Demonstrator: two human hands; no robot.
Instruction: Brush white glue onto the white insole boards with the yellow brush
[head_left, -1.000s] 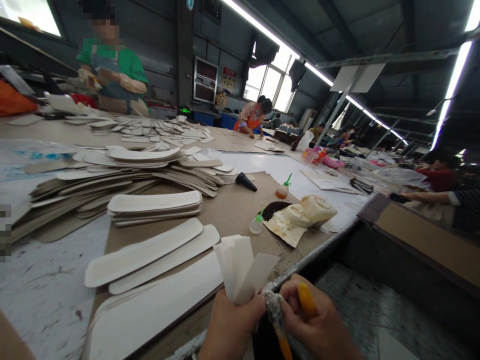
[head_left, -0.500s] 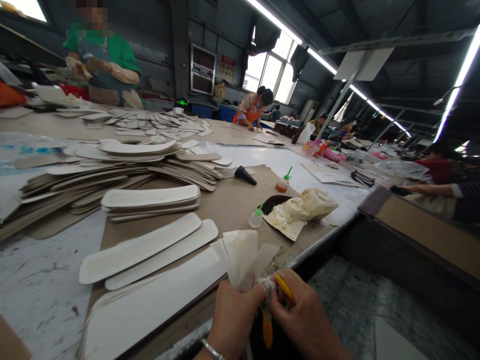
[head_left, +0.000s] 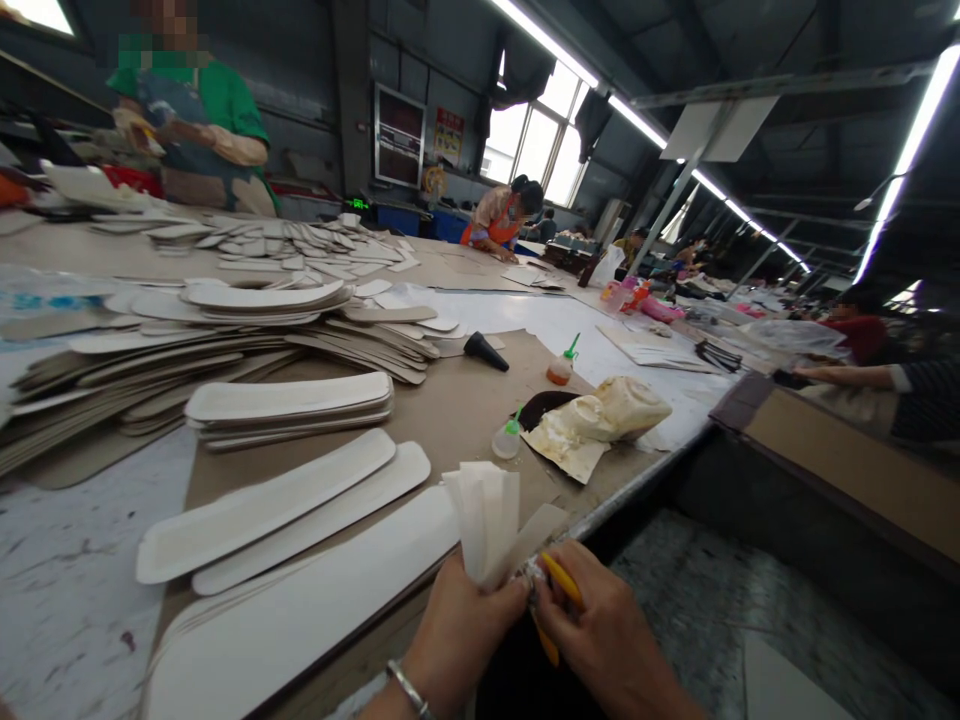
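Fingers [head_left: 508, 602] of the left hand [head_left: 461, 625] close firmly around a sheaf of pale strips [head_left: 480, 520] at the near edge of a bench [head_left: 551, 318], as the right hand [head_left: 604, 625] curls around a yellow-handled tool [head_left: 562, 578] whose kind is hard to make out. The sheaf stands up out of the left fist, its long axis pointing away from the person and over the bench; the tool lies just right of the sheaf's base, slanting down through the right hand's grip, with a whitish lump [head_left: 531, 572] between the two hands. Whether lump and sheaf touch cannot be told; the left hand is the nearer to the sheaf. On the bench lie one brown sheet [head_left: 450, 415], one sprawling heap of panels [head_left: 225, 350], one low stack of long white panels [head_left: 315, 610], two loose overlapping panels [head_left: 270, 505] beyond it and one neat pile of shorter panels [head_left: 289, 400], then one crusted container [head_left: 600, 420], one black cone [head_left: 486, 350] and two green-tipped bottles [head_left: 508, 436], the farther one holding amber liquid. One metal bracelet [head_left: 409, 690] circles the left wrist. Strips in the sheaf overlap too closely to count; one splays apart to the right.
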